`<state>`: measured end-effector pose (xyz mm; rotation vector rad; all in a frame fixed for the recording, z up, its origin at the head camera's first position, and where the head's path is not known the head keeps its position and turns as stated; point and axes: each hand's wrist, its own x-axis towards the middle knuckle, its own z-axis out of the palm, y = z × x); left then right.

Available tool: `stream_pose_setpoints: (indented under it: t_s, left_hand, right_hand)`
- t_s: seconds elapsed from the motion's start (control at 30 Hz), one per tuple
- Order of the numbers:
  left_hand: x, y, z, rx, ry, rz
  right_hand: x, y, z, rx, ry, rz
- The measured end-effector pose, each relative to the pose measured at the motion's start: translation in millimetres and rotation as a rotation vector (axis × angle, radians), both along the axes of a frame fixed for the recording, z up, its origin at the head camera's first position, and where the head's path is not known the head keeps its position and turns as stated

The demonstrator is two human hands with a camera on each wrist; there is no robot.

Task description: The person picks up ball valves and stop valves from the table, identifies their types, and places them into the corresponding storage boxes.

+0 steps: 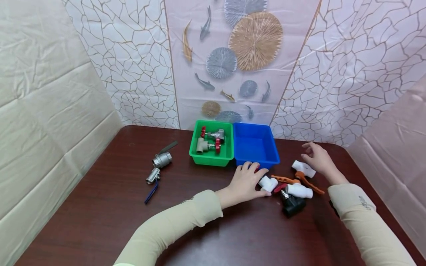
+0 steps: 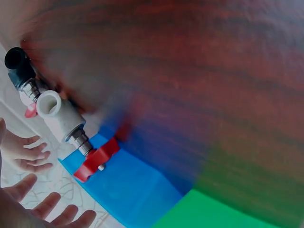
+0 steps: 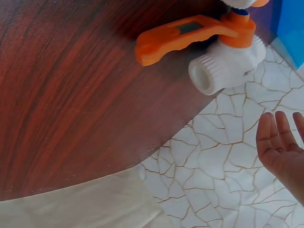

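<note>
My left hand (image 1: pixel 243 183) reaches over a white valve with a red handle (image 2: pixel 61 116), just in front of the blue bin. In the left wrist view its fingers (image 2: pixel 45 205) are spread and apart from the valve. My right hand (image 1: pixel 320 159) hovers with loosely bent fingers beside a white ball valve with an orange lever (image 3: pixel 228 64). A second white orange-lever ball valve (image 1: pixel 299 191) lies nearer me. Against it lies a black valve with a red handle (image 1: pixel 293 205). Neither hand holds anything.
A green bin (image 1: pixel 211 161) contains two red-handled valves (image 1: pixel 202 145). The blue bin (image 1: pixel 273 159) stands against its right side. On the left of the table (image 1: pixel 110 210) lie a metal ball valve (image 1: pixel 162 160) and a smaller one with a blue lever (image 1: pixel 153 176). Patterned cloth hangs behind.
</note>
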<state>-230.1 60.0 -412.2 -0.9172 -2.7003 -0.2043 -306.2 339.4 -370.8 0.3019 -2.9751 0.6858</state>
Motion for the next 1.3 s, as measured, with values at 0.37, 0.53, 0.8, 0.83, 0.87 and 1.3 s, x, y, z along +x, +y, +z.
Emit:
stream_pose_setpoints:
  t_s: [0.37,0.53,0.8,0.83,0.87,1.3]
  left_hand:
    - [-6.4,16.4,-7.2,0.017,-0.091,0.065]
    - [-10.9,27.8,-7.4,-0.015,-0.114,0.092]
    - [-14.1,36.3,-9.4,-0.116,-0.087,0.136]
    - [-14.2,37.1,-10.1,-0.127,-0.086,0.141]
    - [-14.3,37.9,-10.5,-0.135,-0.092,0.142]
    - [-25.6,42.8,-14.6,-0.218,-0.253,0.109]
  right_hand:
    - [-10.7,15.1,-1.3,0.019,-0.005,-0.075]
    - [-10.0,19.6,-2.8,0.007,-0.038,-0.077]
    - [-10.2,21.1,-4.8,0.019,-0.034,-0.075]
    - [-10.1,20.8,-5.2,0.018,-0.039,-0.074]
    - [-10.0,20.3,-5.3,0.017,-0.042,-0.075]
    - [-15.7,13.4,-6.9,0.014,-0.078,-0.07]
